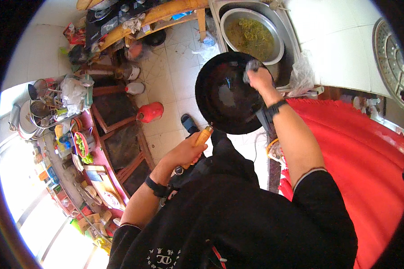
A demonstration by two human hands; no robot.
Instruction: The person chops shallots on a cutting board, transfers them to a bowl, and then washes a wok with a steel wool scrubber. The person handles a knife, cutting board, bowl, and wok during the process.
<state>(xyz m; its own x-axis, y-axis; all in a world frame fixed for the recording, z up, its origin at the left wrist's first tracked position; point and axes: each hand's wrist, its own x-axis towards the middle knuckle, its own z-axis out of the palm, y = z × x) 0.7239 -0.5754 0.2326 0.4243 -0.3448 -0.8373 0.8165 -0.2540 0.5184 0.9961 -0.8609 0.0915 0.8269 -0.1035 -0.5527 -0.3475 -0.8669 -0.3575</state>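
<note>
A black wok (219, 97) is held up in front of me, its inside facing up and shiny in places. My left hand (188, 148) grips its wooden handle (204, 134), which ends in a metal ring. In my right hand (261, 79) is a grey scrubber (251, 67), blurred, probably steel wool, against the wok's inner wall near the right rim. Just beyond the wok, a metal basin (224, 28) of murky water with green leafy bits sits in a steel sink (217, 10).
A red cloth (350, 144) hangs at my right. A cluttered counter (97, 148) on the left bears a cutting board (109, 185) and a dish rack (54, 111). On the tiled floor (175, 80) stands a red container (151, 112). A plastic bag (303, 75) hangs by the sink.
</note>
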